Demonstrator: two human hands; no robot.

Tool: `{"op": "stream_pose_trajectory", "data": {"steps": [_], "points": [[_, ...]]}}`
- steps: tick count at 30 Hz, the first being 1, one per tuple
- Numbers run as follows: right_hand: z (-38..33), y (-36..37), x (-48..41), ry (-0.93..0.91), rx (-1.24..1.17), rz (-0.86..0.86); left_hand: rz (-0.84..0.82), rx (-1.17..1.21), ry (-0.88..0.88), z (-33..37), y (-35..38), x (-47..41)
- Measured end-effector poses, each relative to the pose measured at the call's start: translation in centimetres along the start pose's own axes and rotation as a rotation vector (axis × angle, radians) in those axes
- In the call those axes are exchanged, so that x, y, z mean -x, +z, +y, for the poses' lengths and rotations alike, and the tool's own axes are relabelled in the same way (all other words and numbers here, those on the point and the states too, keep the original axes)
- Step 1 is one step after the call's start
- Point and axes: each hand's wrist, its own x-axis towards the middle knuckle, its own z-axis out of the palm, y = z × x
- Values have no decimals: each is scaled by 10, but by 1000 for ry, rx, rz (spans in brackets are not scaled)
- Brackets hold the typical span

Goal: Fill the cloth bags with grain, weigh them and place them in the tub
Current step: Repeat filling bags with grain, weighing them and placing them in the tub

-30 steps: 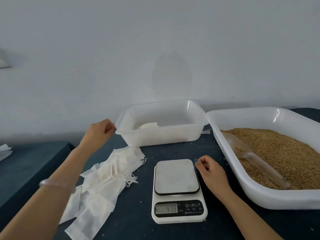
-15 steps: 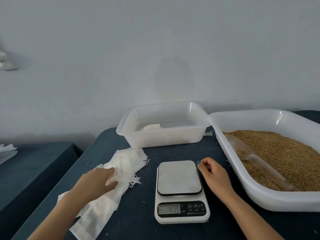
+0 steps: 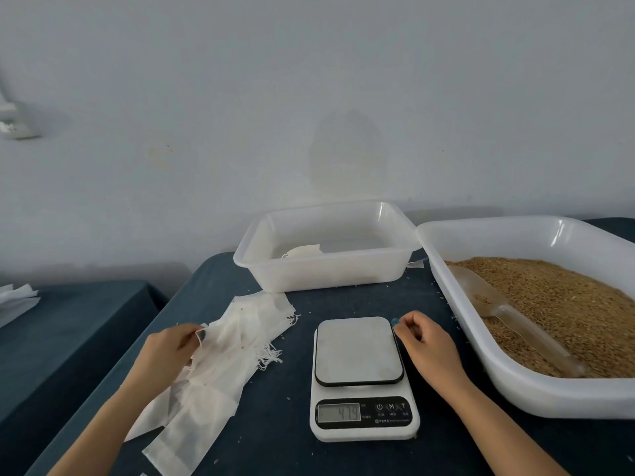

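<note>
The left hand (image 3: 168,348) has drawn back from half a second ago, when it lay spread on the pile of cloth bags (image 3: 220,369). Now its fingers (image 3: 185,333) are curled and clamped on the hem of one cloth bag (image 3: 223,333), raising that edge off the pile. The other bags lie under and beyond those fingers on the dark table (image 3: 281,424). A second ago this hand was up at the corner of the tub (image 3: 326,274), which now stands well beyond its fingertips, with one filled bag (image 3: 304,250) inside.

The right hand (image 3: 426,341) has not moved. Its fingers are curled in, thumb against forefinger, with a blue spot at the tip; I cannot tell whether they pinch anything. The scale (image 3: 359,352) sits just beside those fingertips, its platform bare. On the other side of the hand, the grain (image 3: 567,304) fills the big tray (image 3: 515,386), and the scoop (image 3: 508,317) lies in it.
</note>
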Motion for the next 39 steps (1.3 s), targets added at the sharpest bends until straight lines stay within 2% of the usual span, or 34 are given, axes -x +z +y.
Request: {"op": "stream_pose_trajectory", "data": {"steps": [4, 7, 11, 13, 15, 16, 18, 20, 23, 27, 31, 35, 37, 39], "points": [[0, 0, 0, -2, 3, 2, 65, 86, -53, 1, 1, -1], [0, 1, -1, -4, 2, 2, 177, 137, -79, 9, -5, -2], [0, 1, -1, -4, -16, -1, 337, 435, -80, 41, -11, -3], [0, 1, -2, -6, -28, 1, 290, 779, -74, 65, -9, -2], [0, 1, -2, -11, -35, 1, 140, 1139, -60, 93, -2, 1], [0, 1, -2, -12, -41, 0, 68, 1265, -54, 106, 2, 2], [0, 0, -1, -18, -61, 1, -26, 1361, -47, 127, 12, 3], [-2, -1, -1, -43, -94, 15, -62, 1301, -54, 147, 24, 3], [-9, -2, -1, -114, -169, 15, 5, 1038, 9, 177, 39, 10], [-24, -4, 1, -188, -317, -42, 199, 521, 354, 210, 61, 29], [-35, -6, 6, -209, -494, -79, 320, 209, 660, 217, 82, 50], [-34, -6, 6, -123, -571, -52, 444, 108, 911, 210, 87, 54], [-33, -7, 5, -121, -569, -43, 374, 172, 908, 205, 86, 55], [-33, -8, 5, -132, -557, -44, 319, 238, 817, 202, 85, 58]]}}
